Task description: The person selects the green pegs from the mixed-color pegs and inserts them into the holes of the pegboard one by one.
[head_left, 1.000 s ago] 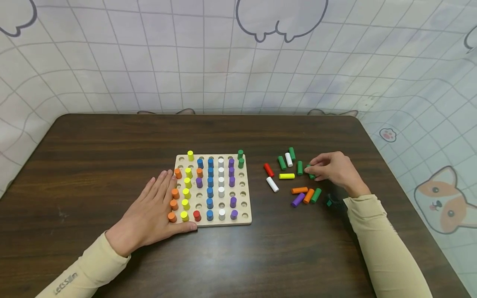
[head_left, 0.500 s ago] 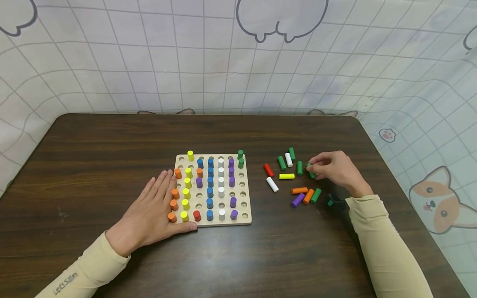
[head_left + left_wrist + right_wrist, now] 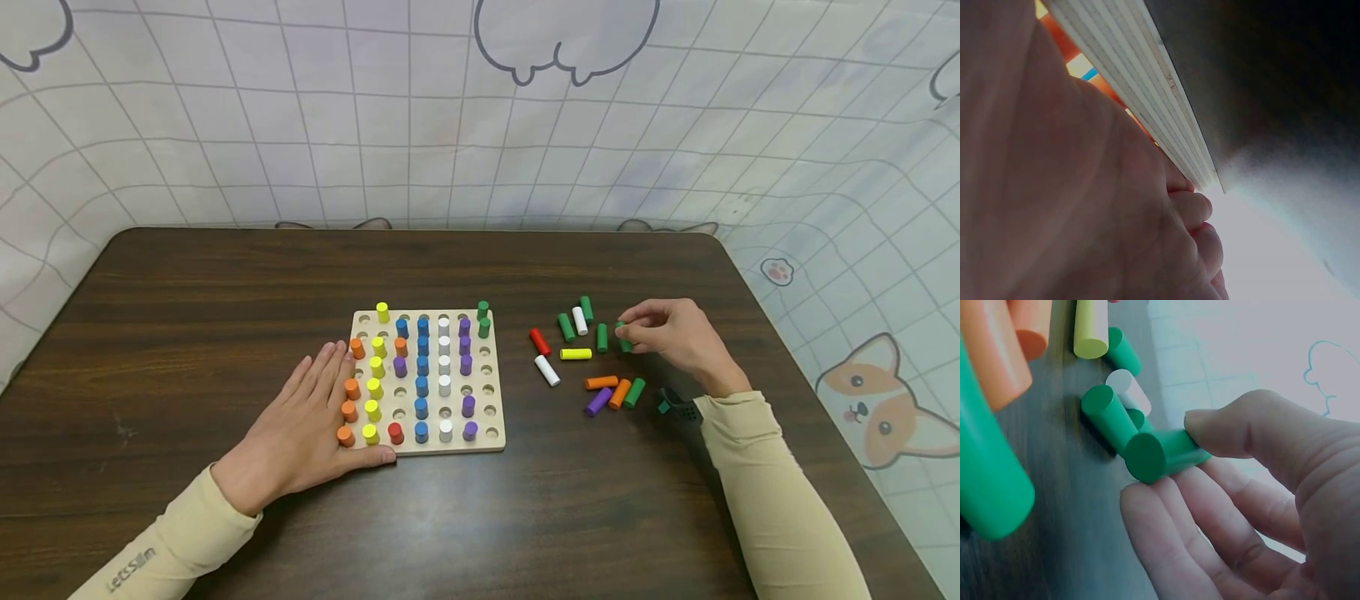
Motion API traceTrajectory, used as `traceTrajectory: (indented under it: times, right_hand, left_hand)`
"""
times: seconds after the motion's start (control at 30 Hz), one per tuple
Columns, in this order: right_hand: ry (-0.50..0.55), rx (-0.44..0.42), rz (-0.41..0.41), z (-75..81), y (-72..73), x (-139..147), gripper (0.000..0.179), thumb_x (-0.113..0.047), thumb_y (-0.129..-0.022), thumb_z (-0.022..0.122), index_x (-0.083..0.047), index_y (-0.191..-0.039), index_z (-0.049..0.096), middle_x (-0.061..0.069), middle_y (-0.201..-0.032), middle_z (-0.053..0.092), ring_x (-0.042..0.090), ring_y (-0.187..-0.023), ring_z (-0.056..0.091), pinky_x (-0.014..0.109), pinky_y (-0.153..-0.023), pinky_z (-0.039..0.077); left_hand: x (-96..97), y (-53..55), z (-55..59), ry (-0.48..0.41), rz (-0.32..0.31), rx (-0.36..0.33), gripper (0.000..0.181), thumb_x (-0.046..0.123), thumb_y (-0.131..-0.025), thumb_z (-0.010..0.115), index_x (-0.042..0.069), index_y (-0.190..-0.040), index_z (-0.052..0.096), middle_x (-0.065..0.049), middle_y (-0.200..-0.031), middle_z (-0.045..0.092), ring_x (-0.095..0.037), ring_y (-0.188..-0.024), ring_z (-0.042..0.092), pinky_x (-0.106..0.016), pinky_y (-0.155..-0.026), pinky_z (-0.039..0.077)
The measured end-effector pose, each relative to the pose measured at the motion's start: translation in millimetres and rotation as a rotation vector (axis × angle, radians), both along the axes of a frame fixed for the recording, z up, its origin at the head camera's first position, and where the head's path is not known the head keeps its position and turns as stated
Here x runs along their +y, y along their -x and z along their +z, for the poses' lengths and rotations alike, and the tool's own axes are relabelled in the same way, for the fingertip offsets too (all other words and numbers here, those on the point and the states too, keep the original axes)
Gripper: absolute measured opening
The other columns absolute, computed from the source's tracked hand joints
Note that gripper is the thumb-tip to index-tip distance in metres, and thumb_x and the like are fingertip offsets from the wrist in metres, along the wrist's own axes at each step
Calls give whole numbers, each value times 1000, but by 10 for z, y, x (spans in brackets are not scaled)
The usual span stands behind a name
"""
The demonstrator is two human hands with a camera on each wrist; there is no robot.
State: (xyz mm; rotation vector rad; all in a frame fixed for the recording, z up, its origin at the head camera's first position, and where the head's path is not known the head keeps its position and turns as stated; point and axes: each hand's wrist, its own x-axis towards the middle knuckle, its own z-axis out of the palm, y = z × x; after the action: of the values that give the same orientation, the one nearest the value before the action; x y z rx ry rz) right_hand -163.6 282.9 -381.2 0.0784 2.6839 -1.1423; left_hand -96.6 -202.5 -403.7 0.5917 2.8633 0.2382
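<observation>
My left hand [image 3: 303, 433] rests along the left edge of a wooden pegboard [image 3: 498, 417], fingers straight, thumb at the near edge. Rows of orange, yellow, blue, white, purple and green pegs stand in the board, with some holes bare. In the left wrist view the palm lies beside the board's layered side [image 3: 1135, 81]. Over at the right, my right hand [image 3: 675, 337] pinches a green peg [image 3: 1169, 453] between thumb and fingers. The right wrist view shows this peg tilted, with its round end toward the camera.
Loose pegs lie between board and right hand: a red peg [image 3: 539, 341], a yellow peg [image 3: 576, 354], a purple peg [image 3: 597, 402], two orange, two white and several green ones. The dark wooden table [image 3: 450, 533] ends at a white grid-patterned cloth [image 3: 420, 125].
My right hand first shifts slightly right, then rises slightly with the green peg pinched in its fingers. The left hand and the board stay in place.
</observation>
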Motion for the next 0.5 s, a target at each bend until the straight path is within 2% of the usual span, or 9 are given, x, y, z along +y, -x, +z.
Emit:
traceTrajectory:
  times: [0.2,0.5]
  right_hand:
    - [1,21,-16,18,-6,-29,33,-33,-99,70,-8,-120,71,15,-113,76,20,-90,77,29,-85,64]
    - [38,54,-39,29,-11,-85,43,-43,-95,74,-11,-123,69,12,-116,73,20,-92,76,25,-83,64]
  left_hand:
    - [-1,-1,4,2,0,4,135,96,-77,47,-4,-163,15,-23,-174,15,-42,-161,16,-61,-132,16]
    - [-6,1,8,1,-2,-2,135,96,-77,47,-4,-164,15,-23,-174,15,-43,-161,16,-61,-132,16]
